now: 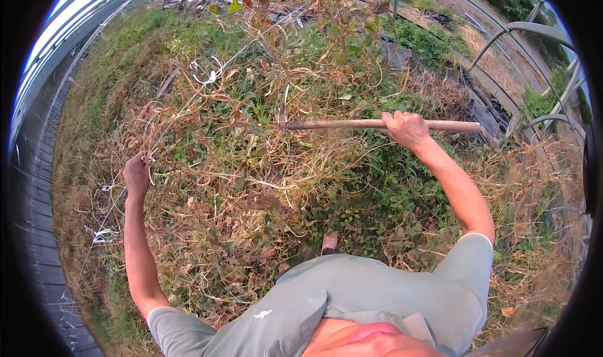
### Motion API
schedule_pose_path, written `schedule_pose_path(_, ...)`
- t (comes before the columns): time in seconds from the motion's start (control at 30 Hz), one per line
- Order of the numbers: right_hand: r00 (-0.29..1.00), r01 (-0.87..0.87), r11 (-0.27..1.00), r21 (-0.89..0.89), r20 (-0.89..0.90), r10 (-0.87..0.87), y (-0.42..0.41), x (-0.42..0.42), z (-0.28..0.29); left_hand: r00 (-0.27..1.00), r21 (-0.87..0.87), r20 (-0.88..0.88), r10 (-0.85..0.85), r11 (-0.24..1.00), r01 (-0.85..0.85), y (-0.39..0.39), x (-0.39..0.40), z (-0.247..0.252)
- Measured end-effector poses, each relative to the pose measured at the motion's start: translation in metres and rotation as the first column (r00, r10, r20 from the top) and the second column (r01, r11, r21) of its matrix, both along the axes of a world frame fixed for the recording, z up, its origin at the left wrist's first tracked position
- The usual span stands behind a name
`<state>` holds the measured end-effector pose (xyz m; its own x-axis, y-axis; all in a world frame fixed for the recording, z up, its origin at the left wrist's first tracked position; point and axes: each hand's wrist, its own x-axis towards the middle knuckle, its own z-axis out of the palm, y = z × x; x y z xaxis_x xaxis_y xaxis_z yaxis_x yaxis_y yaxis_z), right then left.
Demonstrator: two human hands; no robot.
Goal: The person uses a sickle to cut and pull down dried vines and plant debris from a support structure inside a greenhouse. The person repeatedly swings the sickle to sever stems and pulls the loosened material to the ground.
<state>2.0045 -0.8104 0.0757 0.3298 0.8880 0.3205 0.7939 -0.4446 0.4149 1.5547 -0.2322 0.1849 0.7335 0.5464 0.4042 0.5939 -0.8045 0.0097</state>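
Note:
My right hand (406, 129) grips the wooden handle of a sickle (334, 124), held level out to the right. Its thin curved blade (284, 101) points away from me, over the tangled dry vines (264, 168). Out to the left, my left hand (137, 172) is closed around dry vine stems (150, 158) at a taut string (183, 109); whether the string itself is inside the fist is hard to see. White ties (210, 74) are knotted on the string farther ahead, and another white tie (102, 236) hangs nearer me on the left.
Curved metal greenhouse hoops (490, 50) arch along the right. Dark ground sheeting (42, 244) runs down the left edge. Dead vines with brown leaves (325, 8) stand tall ahead. Green weeds (386, 182) grow low in front of my foot (330, 240).

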Motion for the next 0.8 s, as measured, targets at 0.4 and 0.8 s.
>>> schedule_pose_path(0.4,0.2,0.963,0.258,-0.082,-0.428,-0.882,-0.255,0.155,-0.034,0.993,-0.139,0.093,0.078,0.988,-0.065,0.009,0.001,0.011)
schedule_pose_path(0.8,0.041,0.853,0.471,0.223,-0.93,0.365,-0.014,-0.113,-0.135,0.967,0.442,0.241,0.085,0.877,-0.188,-0.08,0.031,-0.01)
